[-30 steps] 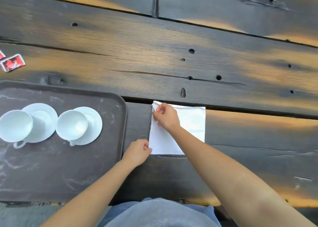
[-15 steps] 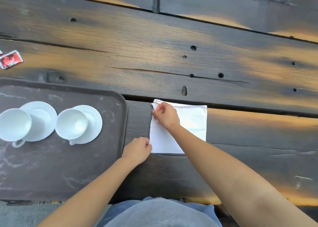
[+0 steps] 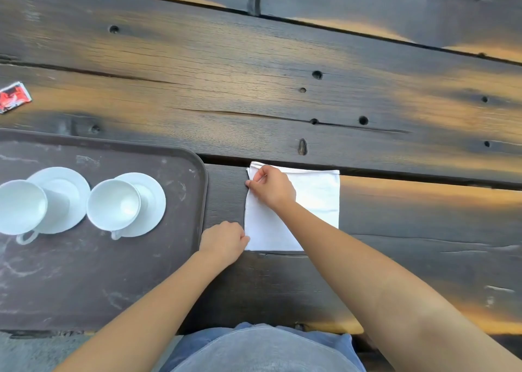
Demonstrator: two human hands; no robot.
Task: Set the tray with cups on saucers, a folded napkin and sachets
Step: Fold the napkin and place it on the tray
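A white folded napkin (image 3: 316, 196) lies on the dark wooden table just right of the brown tray (image 3: 183, 157). My right hand (image 3: 272, 186) pinches its far left corner. My left hand (image 3: 224, 240) pinches its near left corner. On the tray stand two white cups on white saucers: one cup (image 3: 113, 205) on its saucer (image 3: 152, 196) near the tray's right side, the other cup (image 3: 21, 206) on its saucer (image 3: 67, 193) at the left edge of view. A red sachet (image 3: 12, 96) lies on the table beyond the tray, at the far left.
The table (image 3: 282, 89) is made of wide dark planks with gaps, cracks and knot holes. Its near edge runs just in front of my lap. The tray's near half is bare.
Both hands keep their hold on the napkin's left corners; the left hand has shifted slightly along the near corner. The cups and tray have not moved.
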